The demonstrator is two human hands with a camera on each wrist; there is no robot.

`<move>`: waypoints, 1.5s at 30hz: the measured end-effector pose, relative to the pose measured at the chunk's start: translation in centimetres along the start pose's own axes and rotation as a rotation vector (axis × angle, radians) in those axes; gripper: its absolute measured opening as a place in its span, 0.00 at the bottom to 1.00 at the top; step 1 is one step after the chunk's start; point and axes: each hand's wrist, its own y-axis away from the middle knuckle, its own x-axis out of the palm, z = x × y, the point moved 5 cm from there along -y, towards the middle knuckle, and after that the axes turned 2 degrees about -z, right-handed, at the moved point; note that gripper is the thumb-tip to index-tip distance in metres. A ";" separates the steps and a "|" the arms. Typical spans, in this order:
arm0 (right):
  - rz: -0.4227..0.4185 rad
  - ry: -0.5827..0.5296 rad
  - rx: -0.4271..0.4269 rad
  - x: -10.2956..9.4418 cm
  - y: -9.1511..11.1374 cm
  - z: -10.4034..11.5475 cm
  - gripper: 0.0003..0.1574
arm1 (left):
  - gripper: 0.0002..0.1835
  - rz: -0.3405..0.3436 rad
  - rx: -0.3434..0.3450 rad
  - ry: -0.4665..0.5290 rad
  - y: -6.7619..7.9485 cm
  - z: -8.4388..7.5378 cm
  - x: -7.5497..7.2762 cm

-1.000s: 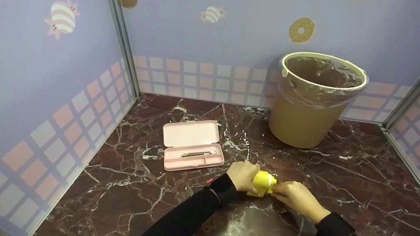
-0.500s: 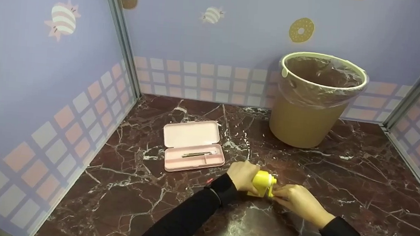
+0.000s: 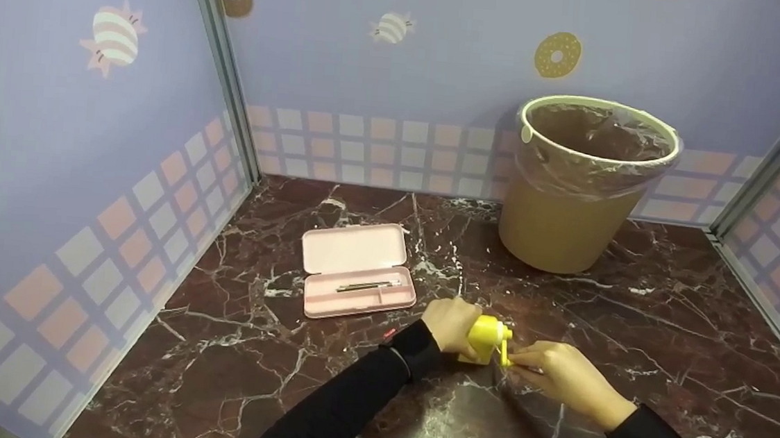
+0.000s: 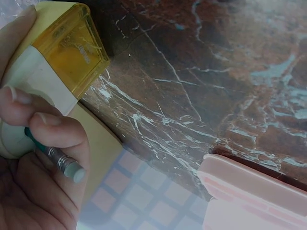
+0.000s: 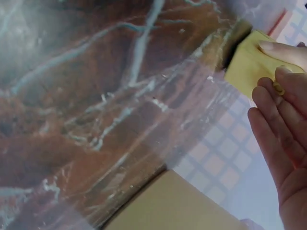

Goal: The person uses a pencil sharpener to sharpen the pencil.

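A yellow crank pencil sharpener (image 3: 485, 332) stands on the dark marbled table in front of the person. The left hand (image 3: 450, 325) grips its body from the left. In the left wrist view, its clear yellow shavings drawer (image 4: 74, 52) faces the camera, and the eraser end of a dark green pencil (image 4: 72, 168) sticks out between the curled fingers. The pencil's tip is hidden. On the other side, the right hand (image 3: 569, 376) pinches the sharpener's small yellow crank handle (image 3: 506, 357); the right wrist view shows the knob (image 5: 278, 88) at the fingertips.
An open pink pencil case (image 3: 353, 251) holding thin pencils lies to the left. Behind stands a lined brown trash bin (image 3: 563, 226). White crumbs and a small red bit (image 3: 389, 333) are scattered on the table. Patterned walls close in the sides and back.
The right hand has shifted slightly right and toward the person, and the crank has swung with it. The left hand and the sharpener have stayed in place.
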 end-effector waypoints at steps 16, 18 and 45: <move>-0.042 0.044 0.010 -2.4 -1.0 -0.2 0.15 | 0.28 0.007 0.038 -0.015 -0.3 -0.2 0.3; -0.041 0.044 0.008 -2.5 -1.1 -0.3 0.15 | 0.29 0.006 0.045 -0.011 -0.2 -0.1 0.3; -0.081 0.080 0.140 -2.5 -3.5 -3.4 0.12 | 0.28 -0.013 0.133 -0.012 -0.2 -0.1 -0.1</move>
